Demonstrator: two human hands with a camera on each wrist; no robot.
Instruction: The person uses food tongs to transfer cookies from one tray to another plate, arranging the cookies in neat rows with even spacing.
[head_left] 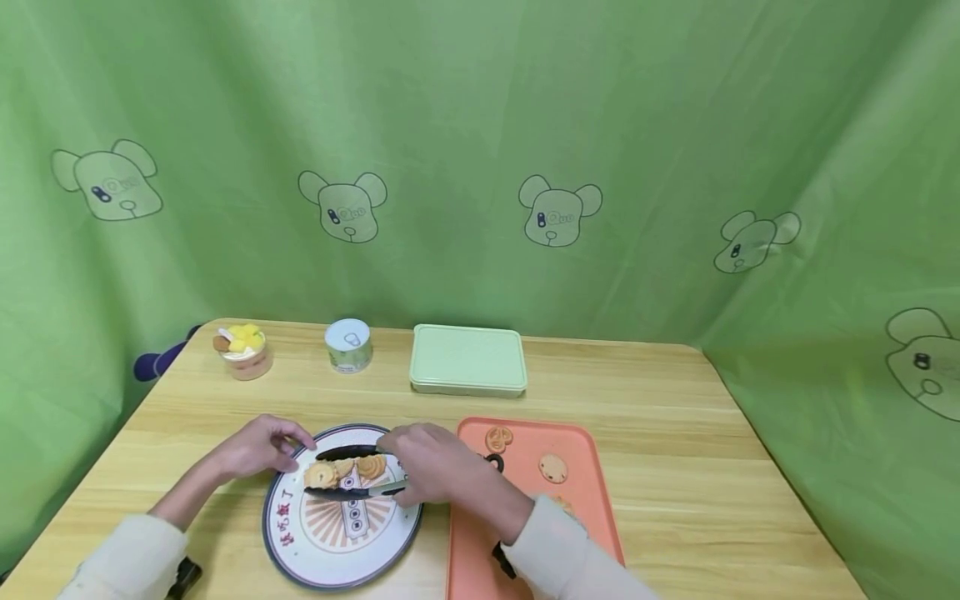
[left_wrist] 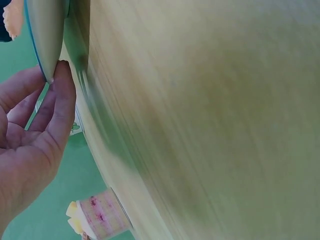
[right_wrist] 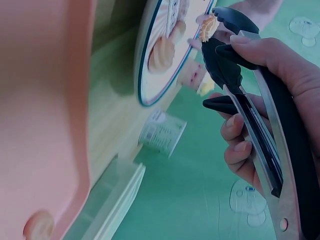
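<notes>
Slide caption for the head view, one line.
Right hand holding black-tipped tongs, a cookie between the tips, over a round patterned plate; left hand pinching the rim.

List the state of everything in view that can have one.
Plate: face up, biscuits on it
Tongs: partly open, biscuit between tips
Left grip: pinching plate rim
Right grip: holding tongs
Tray: face up, biscuits on it
Green box: lid on
Can: upright, top closed
Dessert cup: upright, full
</notes>
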